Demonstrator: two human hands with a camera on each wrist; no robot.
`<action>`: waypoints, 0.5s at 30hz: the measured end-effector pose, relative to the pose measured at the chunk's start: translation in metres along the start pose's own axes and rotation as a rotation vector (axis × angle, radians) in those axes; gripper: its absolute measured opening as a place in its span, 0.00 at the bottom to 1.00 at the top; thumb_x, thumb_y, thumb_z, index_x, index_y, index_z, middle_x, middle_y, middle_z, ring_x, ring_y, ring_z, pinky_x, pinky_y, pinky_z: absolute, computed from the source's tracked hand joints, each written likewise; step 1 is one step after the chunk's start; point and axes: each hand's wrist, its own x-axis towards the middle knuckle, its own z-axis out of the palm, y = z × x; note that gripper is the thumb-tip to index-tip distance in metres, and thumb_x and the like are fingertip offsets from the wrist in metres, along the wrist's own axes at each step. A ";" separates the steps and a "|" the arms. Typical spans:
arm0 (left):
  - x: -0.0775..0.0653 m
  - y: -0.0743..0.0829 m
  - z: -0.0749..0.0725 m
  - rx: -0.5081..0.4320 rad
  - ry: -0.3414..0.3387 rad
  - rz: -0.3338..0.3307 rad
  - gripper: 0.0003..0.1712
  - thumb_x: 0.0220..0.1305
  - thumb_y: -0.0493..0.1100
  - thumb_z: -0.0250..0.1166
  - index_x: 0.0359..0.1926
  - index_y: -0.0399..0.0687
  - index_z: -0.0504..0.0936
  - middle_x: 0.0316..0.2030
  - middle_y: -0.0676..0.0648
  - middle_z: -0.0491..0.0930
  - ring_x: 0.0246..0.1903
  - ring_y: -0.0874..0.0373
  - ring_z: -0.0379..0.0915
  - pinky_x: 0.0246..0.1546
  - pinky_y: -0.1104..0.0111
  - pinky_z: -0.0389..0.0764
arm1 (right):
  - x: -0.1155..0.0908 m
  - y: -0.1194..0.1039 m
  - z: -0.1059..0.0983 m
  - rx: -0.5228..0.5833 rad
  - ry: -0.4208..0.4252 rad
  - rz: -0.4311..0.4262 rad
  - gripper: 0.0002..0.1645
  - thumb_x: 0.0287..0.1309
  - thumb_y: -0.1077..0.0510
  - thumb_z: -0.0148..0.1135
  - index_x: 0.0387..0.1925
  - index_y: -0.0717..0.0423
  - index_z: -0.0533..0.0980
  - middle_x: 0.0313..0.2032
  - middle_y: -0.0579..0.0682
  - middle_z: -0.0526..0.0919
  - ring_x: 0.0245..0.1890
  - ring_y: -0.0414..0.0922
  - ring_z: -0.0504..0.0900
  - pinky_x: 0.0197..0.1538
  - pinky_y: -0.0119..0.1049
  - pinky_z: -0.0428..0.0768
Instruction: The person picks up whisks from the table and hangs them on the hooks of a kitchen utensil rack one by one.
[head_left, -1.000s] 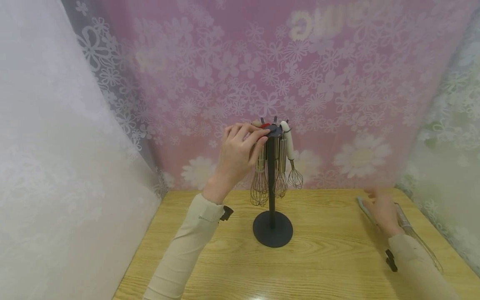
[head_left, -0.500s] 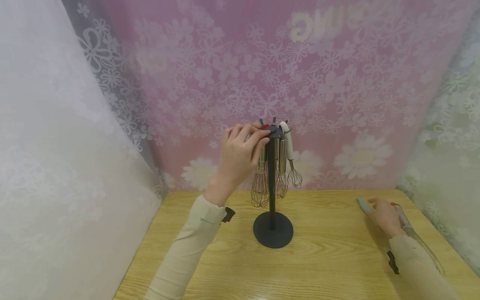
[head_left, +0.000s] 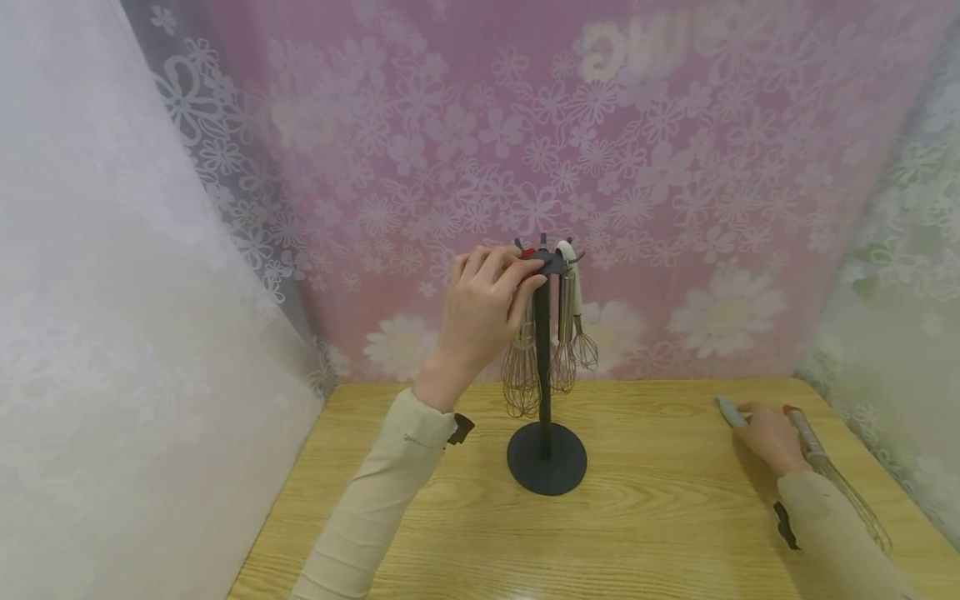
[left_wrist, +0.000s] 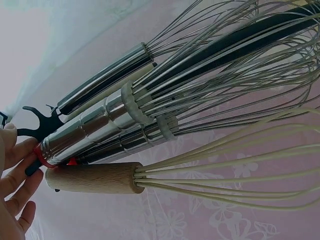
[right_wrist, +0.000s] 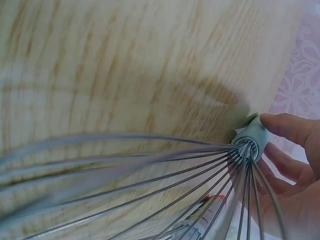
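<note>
My left hand pinches the hooked top disc of a black whisk stand. Several whisks hang from it: a white-handled one, steel-handled ones, one with a red ring, and a wooden-handled one that shows in the left wrist view. At the table's right, my right hand grips a whisk by its pale blue handle, thumb on one side and fingers on the other. Its steel wires spread across the right wrist view. The hand and sleeve hide those wires in the head view.
Another whisk, clear-handled with a red end, lies just right of my right hand. The stand's round base rests on the wooden table. Flowered curtains close off the back and sides.
My right hand has settled around the pale blue handle. The stand's top has turned slightly under my left hand, and the white-handled whisk has shifted a little left.
</note>
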 end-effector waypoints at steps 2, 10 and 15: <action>0.001 0.001 0.000 0.002 0.002 0.003 0.14 0.74 0.50 0.61 0.47 0.49 0.89 0.42 0.49 0.82 0.43 0.52 0.73 0.50 0.58 0.70 | 0.002 0.002 0.001 -0.009 -0.017 0.003 0.27 0.61 0.63 0.57 0.56 0.82 0.71 0.49 0.79 0.78 0.41 0.75 0.79 0.36 0.63 0.80; 0.002 0.003 0.000 0.030 0.006 0.007 0.15 0.73 0.52 0.62 0.46 0.49 0.89 0.39 0.50 0.81 0.42 0.52 0.73 0.48 0.59 0.70 | 0.006 0.007 0.003 -0.032 -0.054 0.030 0.28 0.66 0.60 0.53 0.57 0.83 0.71 0.50 0.81 0.76 0.41 0.76 0.78 0.35 0.63 0.80; 0.002 0.004 0.001 0.031 0.012 0.010 0.14 0.74 0.52 0.62 0.46 0.50 0.89 0.39 0.50 0.80 0.42 0.53 0.72 0.48 0.59 0.70 | 0.005 0.002 0.002 -0.015 -0.064 0.039 0.35 0.74 0.48 0.49 0.58 0.82 0.70 0.50 0.81 0.76 0.44 0.77 0.78 0.35 0.62 0.80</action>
